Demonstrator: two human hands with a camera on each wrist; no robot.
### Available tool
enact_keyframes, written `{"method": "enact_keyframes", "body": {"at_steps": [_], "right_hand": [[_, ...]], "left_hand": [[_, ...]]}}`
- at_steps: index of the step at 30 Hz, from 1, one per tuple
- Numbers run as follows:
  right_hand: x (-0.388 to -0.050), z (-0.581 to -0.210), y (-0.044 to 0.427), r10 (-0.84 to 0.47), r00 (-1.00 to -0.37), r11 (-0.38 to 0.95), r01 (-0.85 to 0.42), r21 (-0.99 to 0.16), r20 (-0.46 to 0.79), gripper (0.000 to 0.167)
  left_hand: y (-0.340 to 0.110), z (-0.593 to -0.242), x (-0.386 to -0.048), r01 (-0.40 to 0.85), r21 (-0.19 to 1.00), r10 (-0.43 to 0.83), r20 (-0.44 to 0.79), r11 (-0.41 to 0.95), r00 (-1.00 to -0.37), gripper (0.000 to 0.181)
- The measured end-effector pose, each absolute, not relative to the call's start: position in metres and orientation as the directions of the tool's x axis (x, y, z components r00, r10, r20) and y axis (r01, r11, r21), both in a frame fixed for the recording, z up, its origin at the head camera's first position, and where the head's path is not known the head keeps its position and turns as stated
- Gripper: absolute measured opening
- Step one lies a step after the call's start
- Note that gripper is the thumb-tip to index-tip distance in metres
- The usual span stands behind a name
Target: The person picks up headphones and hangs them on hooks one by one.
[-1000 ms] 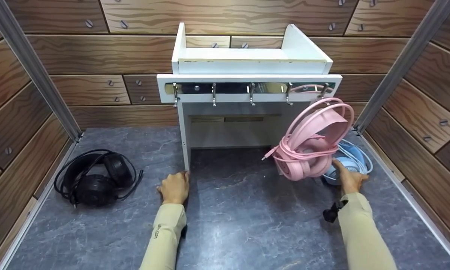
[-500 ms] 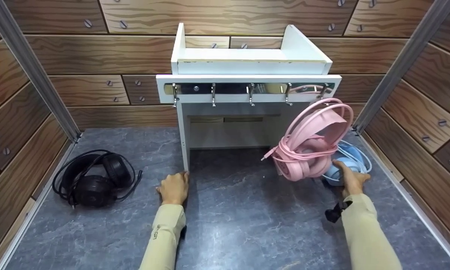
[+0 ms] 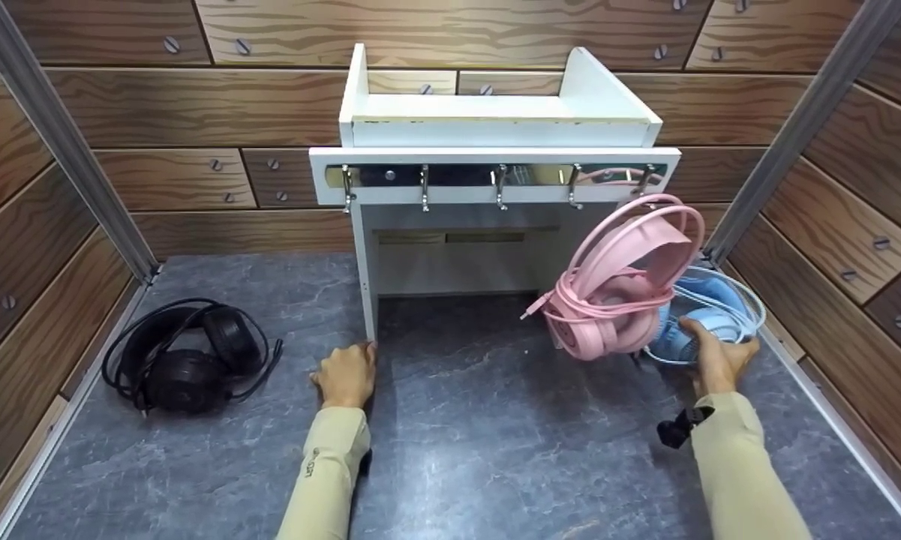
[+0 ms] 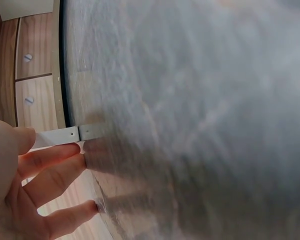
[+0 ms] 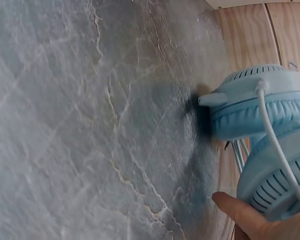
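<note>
My left hand [image 3: 345, 375] pinches the front lower edge of the side panel of a white rack [image 3: 495, 133]; in the left wrist view the panel's edge [image 4: 57, 136] lies between thumb and fingers. At the right, my right hand [image 3: 720, 364] grips the blue headphones [image 3: 716, 324] by an ear cup, partly behind the pink headphones. The right wrist view shows both blue ear cups [image 5: 270, 105], a pale cable and my thumb at the lower cup. Pink headphones [image 3: 608, 300], wrapped in their own cable, hang from the rack's rightmost hook.
Black headphones [image 3: 187, 360] with a loose cable lie on the grey marbled tabletop [image 3: 458, 435] at the left. Several metal hooks [image 3: 501, 187] line the rack's front rail. Wood-patterned walls [image 3: 217, 105] with grey corner posts enclose the back and sides.
My right hand has moved to the right with the blue headphones, which have turned and show more from behind the pink pair. My left hand keeps its hold on the panel.
</note>
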State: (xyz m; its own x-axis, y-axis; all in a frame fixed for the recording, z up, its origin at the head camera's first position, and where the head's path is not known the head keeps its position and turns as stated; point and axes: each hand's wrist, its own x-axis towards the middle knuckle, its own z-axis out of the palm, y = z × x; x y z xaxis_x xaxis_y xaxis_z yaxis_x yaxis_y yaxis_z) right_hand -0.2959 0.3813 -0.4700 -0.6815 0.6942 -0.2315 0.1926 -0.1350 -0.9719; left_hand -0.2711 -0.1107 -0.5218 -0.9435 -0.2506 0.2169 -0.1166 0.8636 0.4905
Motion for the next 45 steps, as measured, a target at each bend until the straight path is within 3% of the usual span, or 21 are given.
{"method": "enact_keyframes", "body": {"at_steps": [17,37,45], "right_hand": [[-0.296,-0.46,0.379,0.763,-0.641,-0.131,-0.023,-0.991,-0.086,0.115],[-0.292,-0.451,0.378,0.743,-0.669,-0.239,-0.226,-0.944,-0.028,0.11],[-0.29,-0.444,0.377,0.765,-0.644,-0.261,-0.28,-0.924,-0.021,0.11]], "left_hand": [[-0.112,-0.518,-0.273,-0.169,0.498,-0.279,0.155,0.85,-0.948,0.037],[-0.111,-0.521,-0.272,-0.132,0.485,-0.264,0.213,0.864,-0.941,0.034],[-0.11,-0.52,-0.271,-0.152,0.501,-0.276,0.184,0.852,-0.943,0.034]]}}
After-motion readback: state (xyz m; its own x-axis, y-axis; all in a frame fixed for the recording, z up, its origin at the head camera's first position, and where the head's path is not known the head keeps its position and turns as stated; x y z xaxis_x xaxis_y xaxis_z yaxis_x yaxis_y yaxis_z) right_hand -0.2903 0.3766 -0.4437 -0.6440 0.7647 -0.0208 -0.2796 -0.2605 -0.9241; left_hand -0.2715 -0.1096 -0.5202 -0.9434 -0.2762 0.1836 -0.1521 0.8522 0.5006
